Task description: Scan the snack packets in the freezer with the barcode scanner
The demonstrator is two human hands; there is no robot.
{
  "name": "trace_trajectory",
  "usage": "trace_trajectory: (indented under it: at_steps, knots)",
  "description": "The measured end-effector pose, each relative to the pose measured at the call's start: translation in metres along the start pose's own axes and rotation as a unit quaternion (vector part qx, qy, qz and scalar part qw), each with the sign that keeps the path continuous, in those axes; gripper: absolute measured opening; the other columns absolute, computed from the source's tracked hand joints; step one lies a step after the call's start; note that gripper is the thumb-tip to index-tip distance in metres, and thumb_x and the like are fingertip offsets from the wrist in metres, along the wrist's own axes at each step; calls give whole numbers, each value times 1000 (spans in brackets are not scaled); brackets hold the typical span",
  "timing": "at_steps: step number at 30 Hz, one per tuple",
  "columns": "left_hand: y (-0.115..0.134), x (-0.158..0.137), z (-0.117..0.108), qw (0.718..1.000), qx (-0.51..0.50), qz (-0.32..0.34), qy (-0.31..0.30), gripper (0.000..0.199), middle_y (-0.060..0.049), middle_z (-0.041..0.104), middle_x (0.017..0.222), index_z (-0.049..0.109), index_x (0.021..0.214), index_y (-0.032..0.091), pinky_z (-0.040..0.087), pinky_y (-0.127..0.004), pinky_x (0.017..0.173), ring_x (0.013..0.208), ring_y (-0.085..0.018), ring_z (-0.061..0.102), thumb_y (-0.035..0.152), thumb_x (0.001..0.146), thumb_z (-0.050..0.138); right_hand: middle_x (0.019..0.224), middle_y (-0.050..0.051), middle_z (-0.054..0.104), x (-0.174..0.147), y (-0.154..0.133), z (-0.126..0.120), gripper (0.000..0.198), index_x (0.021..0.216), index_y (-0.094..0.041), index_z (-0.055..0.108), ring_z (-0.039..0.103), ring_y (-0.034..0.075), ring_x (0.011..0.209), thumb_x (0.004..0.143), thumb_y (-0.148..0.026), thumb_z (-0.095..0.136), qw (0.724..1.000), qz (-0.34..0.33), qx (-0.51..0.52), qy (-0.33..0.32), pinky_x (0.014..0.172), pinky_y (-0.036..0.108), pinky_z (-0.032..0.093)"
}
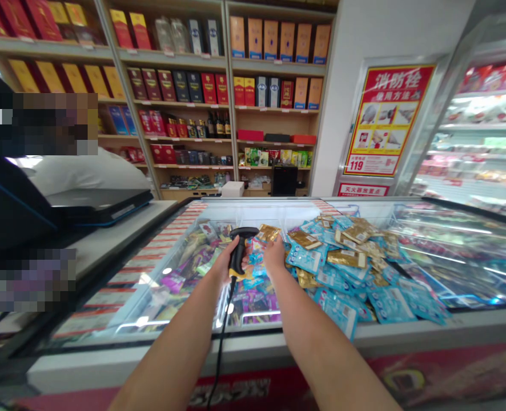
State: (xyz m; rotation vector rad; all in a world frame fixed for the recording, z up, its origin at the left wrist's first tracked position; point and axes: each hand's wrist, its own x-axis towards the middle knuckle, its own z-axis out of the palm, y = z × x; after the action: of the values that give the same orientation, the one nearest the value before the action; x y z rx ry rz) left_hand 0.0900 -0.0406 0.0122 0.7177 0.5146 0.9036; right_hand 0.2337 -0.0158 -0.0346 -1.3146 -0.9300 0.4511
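The left hand (225,262) is gripping a corded scanner (238,254); the right hand (274,256) is holding a gold packet (268,233) just beside it. Blue and gold packets (349,260) are lying heaped on a freezer (253,348); boxes (287,41) are lining shelves (278,68) behind.

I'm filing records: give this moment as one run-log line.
left grip: black-yellow handheld scanner | right grip: flat gold packet | right side: blue and gold packets piled on glass-topped chest
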Motion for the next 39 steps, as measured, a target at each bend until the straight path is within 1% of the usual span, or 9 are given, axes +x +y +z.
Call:
trace_trajectory:
  at_steps: [6, 12, 17, 23, 27, 29, 33, 36, 39]
  knots:
    - [1, 2, 0, 999, -29, -7, 13, 32, -5, 57, 59, 60, 84, 10, 39, -19, 37, 44, -10, 50, 41, 84, 53, 114, 19, 61, -3, -8, -3, 58, 134, -5, 38, 59, 27, 104, 78, -17, 49, 995, 29, -84, 38, 88, 38, 44]
    - [1, 4, -4, 999, -37, 0, 7, 30, -5, 60, 62, 59, 84, 10, 40, -19, 37, 44, -10, 51, 39, 86, 51, 81, 4, 69, 0, 1, 1, 29, 100, -18, 67, 65, 22, 81, 74, -24, 56, 996, -16, -55, -64, 72, 31, 50]
    - [1, 3, -5, 999, -38, 10, -4, 29, -3, 58, 61, 59, 87, 11, 41, -19, 37, 44, -9, 51, 39, 86, 50, 88, 6, 69, -4, -1, 1, 25, 95, -19, 69, 64, 21, 89, 74, -15, 55, 991, -31, -96, -93, 83, 34, 48]
    - [0, 5, -8, 999, -26, 26, -19, 28, -5, 60, 67, 59, 86, 11, 41, -19, 37, 46, -9, 51, 38, 86, 51, 128, 15, 52, -16, -22, -2, 36, 106, -11, 65, 42, 24, 127, 75, -4, 47, 974, -119, -182, -64, 105, 36, 33]
    - [3, 6, -9, 999, -32, 20, -10, 28, -5, 60, 65, 59, 85, 11, 40, -19, 36, 44, -9, 50, 38, 86, 51, 128, 11, 54, -17, -49, -18, 37, 109, -15, 64, 45, 19, 123, 83, -7, 39, 956, -216, -188, -60, 104, 34, 34]
    - [4, 7, -9, 999, -36, 18, -5, 29, -5, 60, 64, 59, 84, 11, 40, -20, 36, 44, -9, 50, 38, 86, 49, 125, 9, 56, -14, -63, -35, 38, 111, -16, 62, 47, 19, 120, 84, -8, 38, 944, -251, -212, -19, 104, 36, 33]
    - [5, 7, -9, 999, -43, 17, 5, 31, -5, 59, 64, 59, 84, 10, 39, -19, 36, 44, -9, 49, 38, 88, 47, 121, 11, 58, -5, -76, -71, 34, 111, -18, 62, 40, 29, 123, 83, -12, 44, 919, -166, -342, 102, 103, 51, 24]
    - [4, 6, -8, 999, -46, 16, 5, 32, -4, 59, 65, 60, 85, 9, 39, -19, 36, 44, -8, 48, 39, 88, 47, 120, 14, 57, 3, -72, -85, 29, 107, -19, 64, 37, 35, 124, 82, -17, 49, 896, -63, -431, 86, 99, 60, 20]
    - [3, 5, -8, 998, -51, 20, 3, 32, -4, 58, 66, 60, 84, 9, 39, -18, 37, 45, -8, 49, 39, 88, 47, 117, 15, 57, 9, -64, -87, 29, 108, -19, 63, 43, 35, 117, 81, -19, 50, 877, -13, -477, 52, 96, 61, 19]
